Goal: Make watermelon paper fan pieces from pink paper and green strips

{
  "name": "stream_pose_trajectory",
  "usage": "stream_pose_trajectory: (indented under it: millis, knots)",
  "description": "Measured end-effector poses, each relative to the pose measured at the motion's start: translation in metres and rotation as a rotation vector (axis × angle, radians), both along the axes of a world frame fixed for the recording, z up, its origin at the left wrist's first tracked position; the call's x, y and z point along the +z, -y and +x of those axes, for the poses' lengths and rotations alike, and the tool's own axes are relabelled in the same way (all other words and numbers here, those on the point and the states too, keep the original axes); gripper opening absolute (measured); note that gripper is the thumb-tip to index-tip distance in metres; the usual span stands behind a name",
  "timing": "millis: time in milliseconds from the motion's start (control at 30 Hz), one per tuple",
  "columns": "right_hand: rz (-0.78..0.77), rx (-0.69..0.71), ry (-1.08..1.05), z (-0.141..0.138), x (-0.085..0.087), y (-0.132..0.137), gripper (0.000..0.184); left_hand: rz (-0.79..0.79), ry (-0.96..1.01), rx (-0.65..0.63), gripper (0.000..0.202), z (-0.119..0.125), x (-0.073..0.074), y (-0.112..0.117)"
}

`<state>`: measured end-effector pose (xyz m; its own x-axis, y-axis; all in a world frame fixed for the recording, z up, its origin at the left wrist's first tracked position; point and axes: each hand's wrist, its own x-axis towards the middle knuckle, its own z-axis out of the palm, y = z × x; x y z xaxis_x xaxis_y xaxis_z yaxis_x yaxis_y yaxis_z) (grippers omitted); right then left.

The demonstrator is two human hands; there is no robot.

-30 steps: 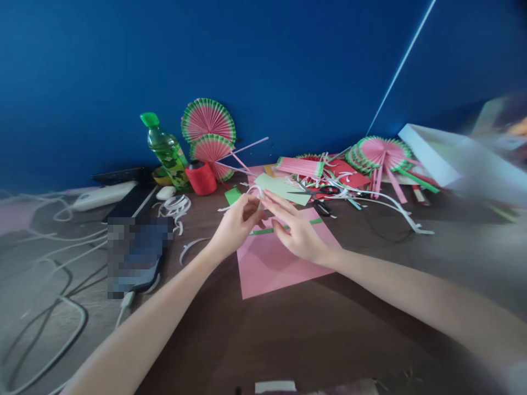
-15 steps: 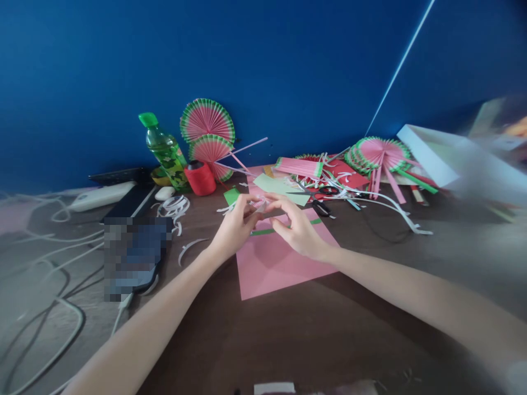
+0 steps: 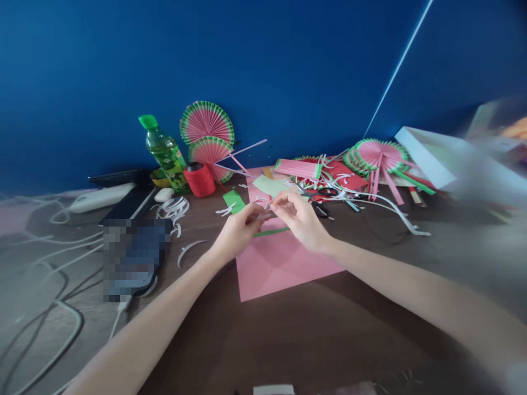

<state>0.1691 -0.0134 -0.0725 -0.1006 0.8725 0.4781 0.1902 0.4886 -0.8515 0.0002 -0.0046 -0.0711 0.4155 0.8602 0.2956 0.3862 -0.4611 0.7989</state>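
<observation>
Above a pink paper sheet (image 3: 284,263) on the brown table, my two hands meet. My left hand (image 3: 237,233) and my right hand (image 3: 300,219) both pinch a thin curled white paper strip (image 3: 263,207) between their fingertips. A green strip (image 3: 272,232) lies along the sheet's far edge, just under the hands. A pale green paper piece (image 3: 269,185) rests a little behind them.
Pink-and-green folded paper fans (image 3: 207,123) lean on the blue wall, with more fans (image 3: 379,155) and strip scraps at right. A green bottle (image 3: 164,151), red thread spool (image 3: 200,180), scissors (image 3: 323,200), a phone (image 3: 132,255) and white cables (image 3: 45,258) lie at left.
Both hands have drawn slightly nearer and lifted the white strip; the right hand's fingers, stretched flat a second ago, now curl into a pinch on it.
</observation>
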Motion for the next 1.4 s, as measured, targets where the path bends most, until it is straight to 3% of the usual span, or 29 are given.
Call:
stream_pose_trajectory:
  millis: [100, 200, 333, 400, 533, 700, 900, 1100, 1300, 1400]
  knots:
    - [-0.055, -0.049, 0.067, 0.009, 0.005, -0.013, 0.009, -0.113, 0.161, -0.029, 0.01, 0.0, 0.001, -0.003]
    - [-0.13, -0.184, 0.326, 0.032, 0.012, -0.032, 0.019, -0.176, 0.269, -0.028, 0.016, -0.002, 0.003, -0.005]
    - [-0.135, -0.313, 0.784, 0.075, 0.019, -0.054, 0.031, -0.17, 0.319, 0.027, 0.014, -0.004, 0.004, -0.007]
    - [-0.147, -0.408, 0.973, 0.095, 0.019, -0.06, 0.028, -0.147, 0.345, 0.066, 0.012, -0.005, 0.004, -0.007]
    - [-0.296, -0.432, 1.155, 0.115, 0.011, -0.066, 0.026, -0.163, 0.393, 0.068, 0.015, -0.006, 0.004, -0.008]
    - [-0.269, -0.464, 1.163, 0.115, 0.005, -0.068, 0.026, -0.193, 0.41, 0.059, 0.02, -0.007, 0.004, -0.01]
    - [-0.235, -0.465, 1.085, 0.114, 0.013, -0.067, 0.03, -0.217, 0.43, 0.071, 0.021, -0.007, 0.006, -0.009]
    - [0.004, -0.47, 1.036, 0.108, 0.024, -0.063, 0.039, -0.205, 0.45, 0.074, 0.02, -0.007, 0.004, -0.011]
    - [-0.004, -0.328, 0.837, 0.09, 0.036, -0.053, 0.024, -0.229, 0.497, 0.053, 0.023, -0.012, 0.003, -0.015]
    - [-0.053, -0.164, 0.697, 0.083, 0.04, -0.048, 0.013, -0.222, 0.458, 0.061, 0.024, -0.014, 0.005, -0.016]
